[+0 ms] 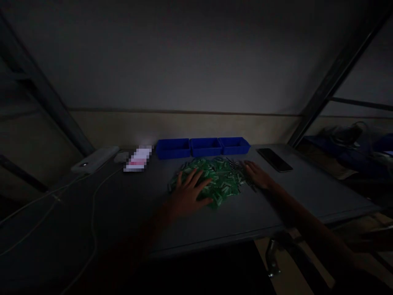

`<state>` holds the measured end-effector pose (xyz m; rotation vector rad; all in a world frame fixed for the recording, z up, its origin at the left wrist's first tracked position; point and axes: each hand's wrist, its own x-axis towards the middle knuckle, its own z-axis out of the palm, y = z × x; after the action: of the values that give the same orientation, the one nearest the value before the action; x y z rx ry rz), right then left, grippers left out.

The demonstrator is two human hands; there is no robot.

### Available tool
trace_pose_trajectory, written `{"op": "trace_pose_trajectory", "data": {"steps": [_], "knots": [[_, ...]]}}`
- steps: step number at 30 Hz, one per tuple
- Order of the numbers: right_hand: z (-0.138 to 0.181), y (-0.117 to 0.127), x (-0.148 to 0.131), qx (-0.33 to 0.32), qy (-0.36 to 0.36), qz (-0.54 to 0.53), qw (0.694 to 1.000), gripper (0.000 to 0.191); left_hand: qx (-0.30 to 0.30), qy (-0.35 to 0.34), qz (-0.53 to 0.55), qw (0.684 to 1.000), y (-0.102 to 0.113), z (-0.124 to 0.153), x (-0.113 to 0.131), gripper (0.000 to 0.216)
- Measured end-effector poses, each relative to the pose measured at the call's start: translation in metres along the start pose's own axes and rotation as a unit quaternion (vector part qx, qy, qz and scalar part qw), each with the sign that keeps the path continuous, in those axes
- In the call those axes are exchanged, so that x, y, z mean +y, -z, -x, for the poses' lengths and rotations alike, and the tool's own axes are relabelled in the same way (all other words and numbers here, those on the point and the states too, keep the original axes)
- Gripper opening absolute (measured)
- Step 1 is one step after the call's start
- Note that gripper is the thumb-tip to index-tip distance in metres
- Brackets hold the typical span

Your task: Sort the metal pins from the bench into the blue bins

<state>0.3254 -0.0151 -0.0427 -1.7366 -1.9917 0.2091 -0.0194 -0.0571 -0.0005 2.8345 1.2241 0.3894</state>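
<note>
A heap of small green pieces with pale markings lies in the middle of the dark table; the dim light hides their exact kind. My left hand rests on the heap's left and near side, its fingers spread and nothing gripped. Thin dark metallic pins or rods are scattered along the heap's right edge. Beside them my right hand lies low on the table with its fingers stretched toward the pieces. Whether a small piece sits under either palm is hidden.
Three blue bins stand in a row behind the heap. A dark phone lies at the right. A lit, blurred-out screen, a white power strip and cables are at the left. The table's front edge runs nearest me.
</note>
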Motion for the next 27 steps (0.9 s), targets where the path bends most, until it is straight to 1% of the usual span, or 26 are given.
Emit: {"op": "trace_pose_trajectory", "data": {"steps": [2, 3, 5, 7, 10, 14, 18, 21, 23, 25, 27], "knots": [[-0.017, -0.007, -0.021, 0.000, -0.041, -0.079, 0.996, 0.073, -0.001, 0.009, 0.006, 1.000, 0.003, 0.000, 0.000, 0.058], [-0.024, -0.011, -0.030, -0.001, -0.051, -0.108, 0.993, 0.076, 0.003, 0.014, 0.010, 1.000, 0.004, 0.000, 0.000, 0.057], [-0.036, -0.019, -0.047, -0.013, -0.046, -0.149, 0.988, 0.079, 0.018, 0.024, 0.019, 0.999, 0.007, -0.001, -0.001, 0.053], [-0.043, -0.024, -0.060, -0.019, -0.026, -0.174, 0.984, 0.077, 0.036, 0.033, 0.030, 0.998, 0.009, -0.004, -0.004, 0.047], [-0.045, -0.027, -0.075, -0.019, 0.007, -0.196, 0.980, 0.071, 0.058, 0.045, 0.038, 0.997, 0.011, -0.009, -0.010, 0.036], [-0.040, -0.024, -0.092, -0.034, 0.030, -0.213, 0.976, 0.069, 0.083, 0.045, 0.034, 0.995, 0.012, -0.013, -0.014, 0.018], [-0.036, -0.025, -0.109, -0.054, 0.053, -0.212, 0.974, 0.063, 0.131, 0.045, 0.052, 0.989, 0.013, -0.014, -0.013, 0.015], [-0.036, -0.028, -0.122, -0.065, 0.079, -0.201, 0.974, 0.057, 0.189, 0.071, 0.104, 0.974, 0.013, -0.016, -0.015, 0.013], [-0.038, -0.030, -0.126, -0.055, 0.099, -0.176, 0.978, 0.054, 0.232, 0.099, 0.156, 0.955, 0.013, -0.017, -0.020, 0.012], [-0.043, -0.032, -0.127, -0.015, 0.113, -0.130, 0.985, 0.050, 0.271, 0.131, 0.206, 0.931, 0.012, -0.020, -0.028, 0.012], [-0.049, -0.034, -0.123, 0.047, 0.108, -0.089, 0.989, 0.044, 0.296, 0.168, 0.242, 0.909, 0.012, -0.023, -0.038, 0.013]]}}
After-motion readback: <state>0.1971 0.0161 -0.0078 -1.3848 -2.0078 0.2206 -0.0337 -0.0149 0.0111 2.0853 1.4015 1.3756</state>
